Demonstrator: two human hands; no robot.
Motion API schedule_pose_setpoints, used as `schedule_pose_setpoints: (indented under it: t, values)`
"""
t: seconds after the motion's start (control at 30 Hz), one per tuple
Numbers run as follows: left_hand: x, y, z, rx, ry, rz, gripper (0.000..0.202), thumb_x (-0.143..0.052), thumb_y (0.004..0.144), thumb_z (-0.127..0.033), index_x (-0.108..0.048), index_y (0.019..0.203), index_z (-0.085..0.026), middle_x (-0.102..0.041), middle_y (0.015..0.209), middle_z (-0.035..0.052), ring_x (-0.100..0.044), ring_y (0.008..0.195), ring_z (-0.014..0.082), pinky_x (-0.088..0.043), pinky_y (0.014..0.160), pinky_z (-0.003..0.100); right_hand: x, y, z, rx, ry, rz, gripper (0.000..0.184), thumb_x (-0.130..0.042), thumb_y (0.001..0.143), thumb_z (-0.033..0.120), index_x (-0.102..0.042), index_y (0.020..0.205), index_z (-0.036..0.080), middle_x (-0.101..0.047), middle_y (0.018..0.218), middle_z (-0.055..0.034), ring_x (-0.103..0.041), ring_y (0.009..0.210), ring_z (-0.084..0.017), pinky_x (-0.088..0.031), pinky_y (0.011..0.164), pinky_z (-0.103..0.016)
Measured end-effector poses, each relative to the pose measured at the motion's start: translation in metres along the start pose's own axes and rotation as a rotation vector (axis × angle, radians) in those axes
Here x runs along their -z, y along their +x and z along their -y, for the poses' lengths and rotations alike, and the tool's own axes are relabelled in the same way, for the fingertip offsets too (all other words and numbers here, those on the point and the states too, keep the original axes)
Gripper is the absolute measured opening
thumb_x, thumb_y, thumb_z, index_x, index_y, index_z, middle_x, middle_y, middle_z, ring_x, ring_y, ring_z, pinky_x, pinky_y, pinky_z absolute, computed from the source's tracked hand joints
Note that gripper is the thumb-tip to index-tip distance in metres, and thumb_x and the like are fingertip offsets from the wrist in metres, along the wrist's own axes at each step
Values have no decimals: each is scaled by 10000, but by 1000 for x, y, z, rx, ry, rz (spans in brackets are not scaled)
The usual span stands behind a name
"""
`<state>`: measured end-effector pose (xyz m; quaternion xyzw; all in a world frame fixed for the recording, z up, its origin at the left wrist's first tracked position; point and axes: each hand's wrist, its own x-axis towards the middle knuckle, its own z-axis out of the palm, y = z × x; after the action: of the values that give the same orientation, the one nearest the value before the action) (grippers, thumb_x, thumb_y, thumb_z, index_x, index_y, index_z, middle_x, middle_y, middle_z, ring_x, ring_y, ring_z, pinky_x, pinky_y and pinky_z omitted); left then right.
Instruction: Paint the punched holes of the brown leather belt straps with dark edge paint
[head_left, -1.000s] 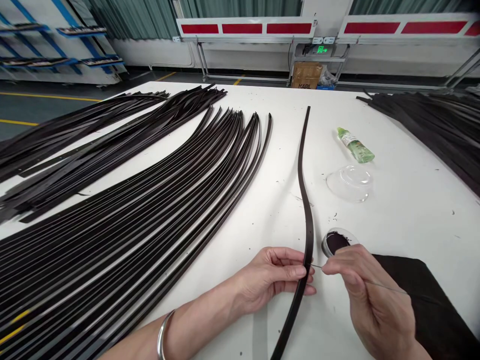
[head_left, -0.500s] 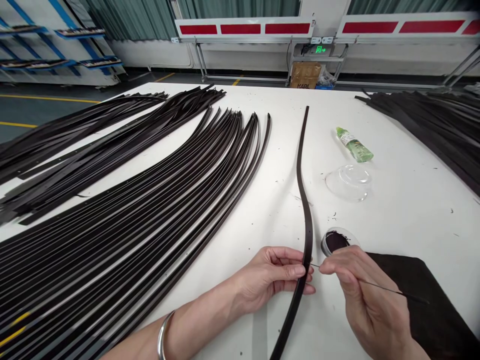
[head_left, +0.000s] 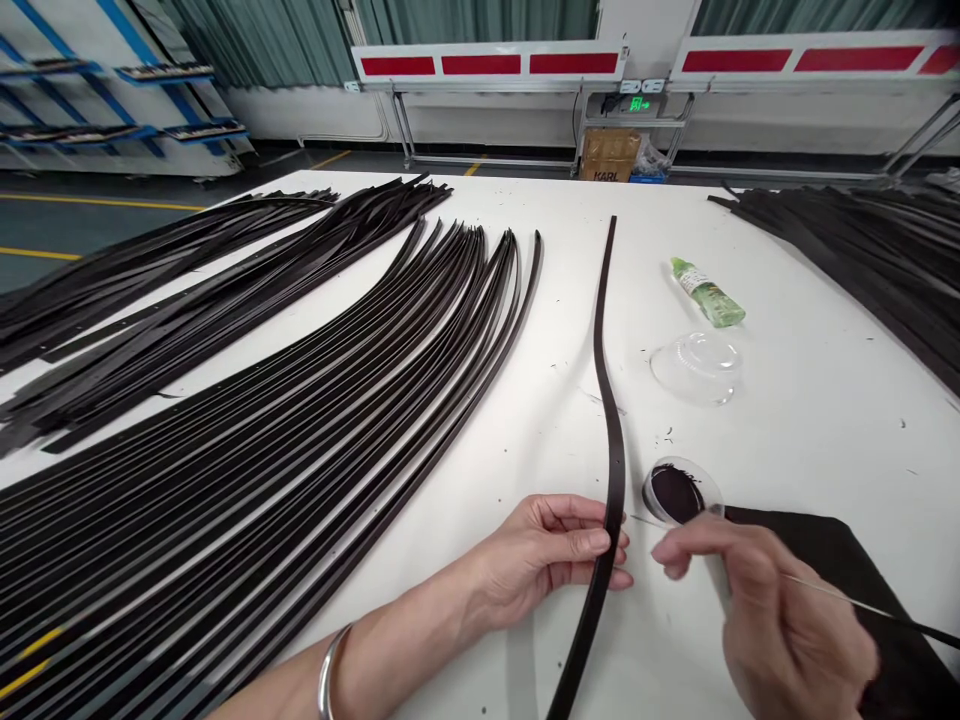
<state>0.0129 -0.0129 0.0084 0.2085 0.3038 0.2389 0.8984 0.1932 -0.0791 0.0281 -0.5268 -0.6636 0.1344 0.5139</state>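
A long black strip, leather-like [head_left: 616, 455], curves across the white table, raised near me. Its lower part is pinched between the thumb and fingers of my left hand [head_left: 536, 550]. My right hand [head_left: 784, 605], slightly blurred, grips a thin rod [head_left: 844, 597] with a dark far end. The rod's fine tip points left, just short of the strip. Beyond my right fingers stands a small clear cup [head_left: 714, 488] holding dark purple-black liquid [head_left: 673, 492]. A folded black cloth or sheet [head_left: 806, 540] lies partly beneath my right hand.
Many black strips [head_left: 360, 400] lie side by side on the left, with more bundles [head_left: 225, 330] behind them. Another pile [head_left: 847, 250] sits at the right edge. A green-labelled tube [head_left: 709, 293] and a clear plastic dome [head_left: 697, 368] rest beyond the cup.
My right hand has moved to the right and toward me with the rod, drawing its tip off the strip's edge. My left hand and the strip have hardly moved.
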Motion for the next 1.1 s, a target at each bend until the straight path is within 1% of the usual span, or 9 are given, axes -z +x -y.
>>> schedule_pose_setpoints:
  t: [0.1,0.23,0.33,0.57,0.73,0.8,0.93,1.0,1.1]
  values:
    - [0,-1,0,-7,-16,12,276,-825,714,-182,-719,955,-98,-713,879,95,-682,800,173,-577,806,374,-1,-6,-1,-219,-7,-151,266,-374,1006,194,-633,949,183,-693,921,-43,-695,707,-121,-572,690,-257]
    - [0,0,-1,-3,-18,55,299,-822,722,-192,-727,991,-104,-701,869,82,-670,775,158,-574,789,360,-10,0,-5,-319,6,-68,99,-630,903,275,-592,945,195,-678,1009,-49,-701,905,-168,-585,779,-249]
    - [2,0,0,-10,-15,83,304,-815,734,-210,-731,1009,-109,-698,870,82,-668,774,156,-573,785,352,-16,15,-8,-390,87,-19,207,-722,830,314,-558,876,196,-659,905,-39,-690,830,-171,-584,670,-229]
    - [0,-3,1,5,5,74,261,-794,751,-204,-739,985,-101,-701,896,84,-678,750,148,-577,768,316,-10,51,-16,-549,209,-79,271,-763,783,388,-605,868,184,-655,828,-32,-654,709,-142,-531,534,-187]
    - [-1,-3,1,-12,-10,56,260,-810,723,-180,-743,959,-95,-702,863,84,-678,749,152,-582,774,316,11,36,-24,-487,151,-56,358,-539,944,452,-615,1224,242,-681,1151,-59,-698,949,-187,-588,841,-320]
    - [0,-2,2,-14,-21,46,274,-816,715,-175,-740,964,-88,-704,872,89,-680,771,158,-586,789,328,23,27,-29,-480,27,-43,379,-486,967,471,-610,1267,277,-697,1116,-30,-697,891,-166,-579,815,-307]
    - [0,-2,1,-4,-12,25,254,-816,720,-163,-739,953,-96,-715,881,90,-687,781,162,-591,795,339,39,18,-39,-338,-326,34,349,-452,980,479,-723,961,260,-689,872,-6,-647,784,-151,-513,683,-272]
    - [-1,-1,0,-11,-2,3,227,-814,727,-156,-742,938,-112,-723,879,90,-691,785,164,-591,791,337,38,19,-43,-213,-387,45,366,-436,996,425,-687,815,230,-658,798,-16,-623,775,-159,-494,680,-291]
    - [-1,-1,-2,-9,19,-5,206,-814,733,-160,-747,923,-120,-727,870,88,-691,779,157,-588,784,321,31,21,-48,-72,-415,65,336,-423,1008,323,-624,762,211,-623,730,-25,-587,749,-169,-478,642,-304]
